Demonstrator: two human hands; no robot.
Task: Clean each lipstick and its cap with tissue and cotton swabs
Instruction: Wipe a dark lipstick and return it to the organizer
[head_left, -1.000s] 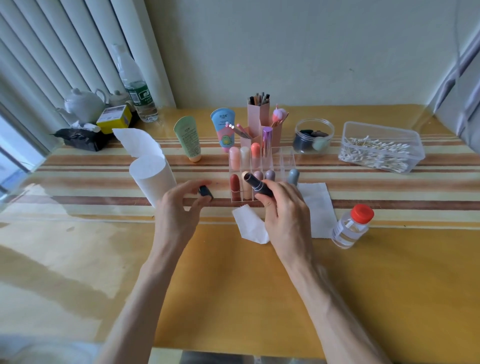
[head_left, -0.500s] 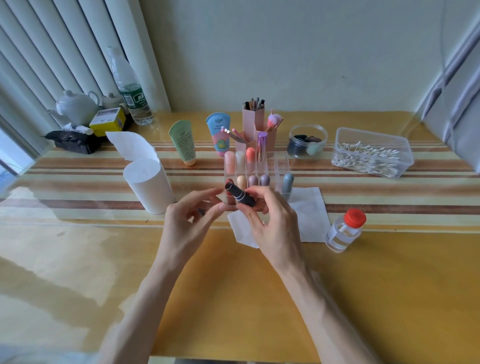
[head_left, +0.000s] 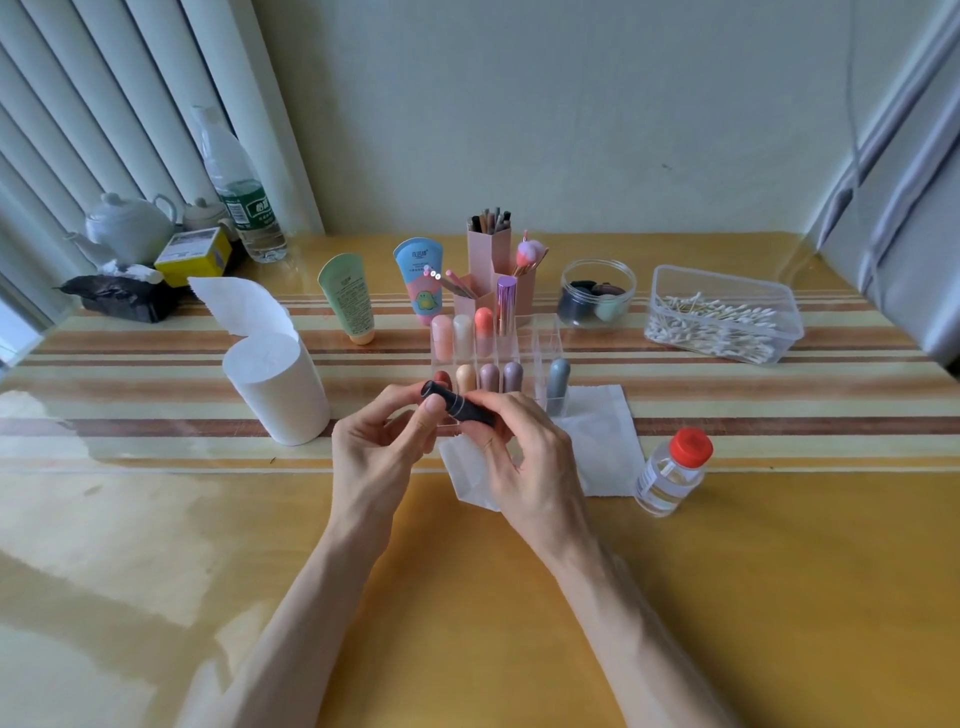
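Yellow counter (head_left: 467, 597) with striped runner (head_left: 156, 364); right hand (head_left: 530, 457) grips black lipstick (head_left: 460, 406) by its body, fingers curled round it, while left hand (head_left: 371, 457) pinches the tube's left end between thumb and forefinger. Lipstick sits tilted just above tissue (head_left: 602, 441), right in front of clear organizer (head_left: 545, 343) of upright lipsticks. Tissue roll (head_left: 275, 389) at left, swab box (head_left: 722, 319) back right, red-capped bottle (head_left: 672, 470) at right.
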